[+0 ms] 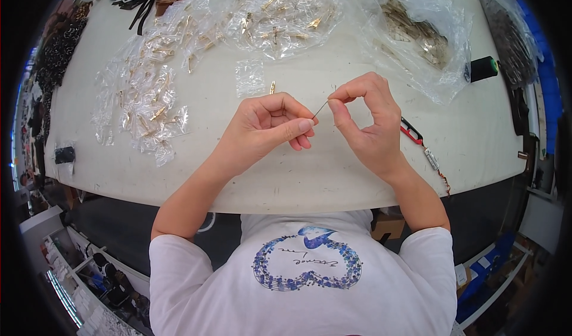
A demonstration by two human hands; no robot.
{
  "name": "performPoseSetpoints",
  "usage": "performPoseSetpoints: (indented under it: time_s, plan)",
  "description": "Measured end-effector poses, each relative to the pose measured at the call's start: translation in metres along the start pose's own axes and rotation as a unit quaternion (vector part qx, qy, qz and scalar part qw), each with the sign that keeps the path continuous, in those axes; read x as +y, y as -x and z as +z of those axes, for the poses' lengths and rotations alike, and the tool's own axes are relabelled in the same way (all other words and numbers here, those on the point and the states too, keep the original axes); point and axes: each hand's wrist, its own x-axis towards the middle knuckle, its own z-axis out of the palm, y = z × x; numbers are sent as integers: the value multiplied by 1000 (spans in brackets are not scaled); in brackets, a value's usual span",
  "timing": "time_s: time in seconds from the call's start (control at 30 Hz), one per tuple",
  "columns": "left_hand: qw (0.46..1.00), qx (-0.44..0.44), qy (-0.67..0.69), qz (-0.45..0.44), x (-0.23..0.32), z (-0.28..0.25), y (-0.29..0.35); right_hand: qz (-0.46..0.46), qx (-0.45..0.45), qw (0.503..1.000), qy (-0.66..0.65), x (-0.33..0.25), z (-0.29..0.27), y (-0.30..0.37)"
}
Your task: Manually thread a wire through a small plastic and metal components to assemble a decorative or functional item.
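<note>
With twelve o'clock pointing away from you, both your hands work above the pale table (286, 187). One thin dark strand (321, 108) slants between them, your left hand (268, 121) at about eight, your right hand (372, 118) at three. Your left thumb and index finger pinch its lower end; your right thumb and index finger pinch its upper end.

Measured from that strand, one gold piece (273, 87) lies at ten, just past your left knuckles, with one flat clear packet (249, 78) beside it. Two clusters of small clear bags with gold pieces, at nine (152, 106) and eleven (277, 17), overlap too much to count. One large clear bag (417, 35) of brownish pieces sits at two. One black spool (481, 69) lies between two and three; one red-and-black tool (411, 131) is between three and four, just beside your right wrist.
</note>
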Motion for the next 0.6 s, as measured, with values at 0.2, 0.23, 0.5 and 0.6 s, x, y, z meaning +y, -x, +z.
performPoseSetpoints:
  time_s: [0.2,0.23,0.5,0.6]
  plan:
    - [976,123,-112,138,-9,7,0,8,-16,1000,-5,-3,9,5]
    - [976,124,-111,138,-11,7,0,3,-27,1000,-5,-4,10,5]
    - [849,165,-378,329,-19,10,-3,133,-57,983,-117,-2,18,12]
    - [830,174,-402,346,-19,13,-3,215,-82,951,-208,-1,15,11]
